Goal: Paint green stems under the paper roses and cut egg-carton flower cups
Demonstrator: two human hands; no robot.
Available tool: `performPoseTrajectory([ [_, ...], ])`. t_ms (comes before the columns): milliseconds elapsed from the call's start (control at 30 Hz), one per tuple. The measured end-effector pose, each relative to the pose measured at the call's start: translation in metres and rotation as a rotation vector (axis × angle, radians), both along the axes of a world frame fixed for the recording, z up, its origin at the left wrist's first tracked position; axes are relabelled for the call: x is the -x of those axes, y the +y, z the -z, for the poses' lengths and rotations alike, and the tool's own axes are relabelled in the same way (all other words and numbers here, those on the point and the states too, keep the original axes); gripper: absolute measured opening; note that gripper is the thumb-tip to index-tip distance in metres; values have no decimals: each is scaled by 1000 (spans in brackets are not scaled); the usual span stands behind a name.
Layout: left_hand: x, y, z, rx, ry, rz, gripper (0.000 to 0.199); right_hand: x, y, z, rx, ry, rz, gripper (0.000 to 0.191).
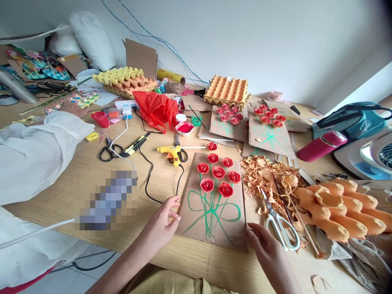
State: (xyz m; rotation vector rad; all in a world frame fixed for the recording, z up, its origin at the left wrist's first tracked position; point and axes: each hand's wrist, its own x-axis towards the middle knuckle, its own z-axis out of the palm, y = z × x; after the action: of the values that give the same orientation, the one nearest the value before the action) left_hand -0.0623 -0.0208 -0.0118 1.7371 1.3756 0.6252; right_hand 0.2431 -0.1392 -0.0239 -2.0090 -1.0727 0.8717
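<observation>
A cardboard panel (190, 220) lies in front of me, with green painted stems and a bow. Several red paper-like roses (218, 172) sit on its upper part, and one more rose (212, 146) is just beyond its top edge. My left hand (163, 220) is at the panel's left edge, thumb and fingers apart and loosely curved. At the lower right edge, my right hand (269, 253) has its thumb and fingers closed on the cardboard. A yellow glue gun (174, 155) lies beyond my left hand. White-handled scissors (280, 226) rest beside my right hand.
Orange egg-carton pieces (339, 208) and scraps (260, 175) cover the right side. Two finished-looking rose panels (271, 136) lie farther back near a pink bottle (321, 146). A cutter (134, 145), black scissors (106, 153) and red paint bowl (184, 128) stand left. Another person's sleeve (45, 151) reaches in.
</observation>
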Motion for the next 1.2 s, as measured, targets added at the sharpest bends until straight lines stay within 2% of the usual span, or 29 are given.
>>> performPoseTrajectory([
  [133, 2, 2, -2, 97, -37, -24, 44, -6, -6, 3, 40, 67, -12, 56],
  [333, 2, 2, -3, 272, -121, -36, 43, -7, -8, -1, 7, 100, 6, 44],
  [433, 1, 2, -7, 353, -168, -9, 44, -10, -9, -6, 33, 137, -56, 43],
  [567, -2, 2, -12, 416, -223, 46, 39, -14, -15, -7, 35, 162, -43, 46],
  [867, -3, -1, -7, 420, -290, 76, 36, -14, -21, 0, -22, 108, -38, 47],
  [1200, 2, -3, -7, 417, -306, 124, 33, -10, -27, -1, -29, 187, 20, 48],
])
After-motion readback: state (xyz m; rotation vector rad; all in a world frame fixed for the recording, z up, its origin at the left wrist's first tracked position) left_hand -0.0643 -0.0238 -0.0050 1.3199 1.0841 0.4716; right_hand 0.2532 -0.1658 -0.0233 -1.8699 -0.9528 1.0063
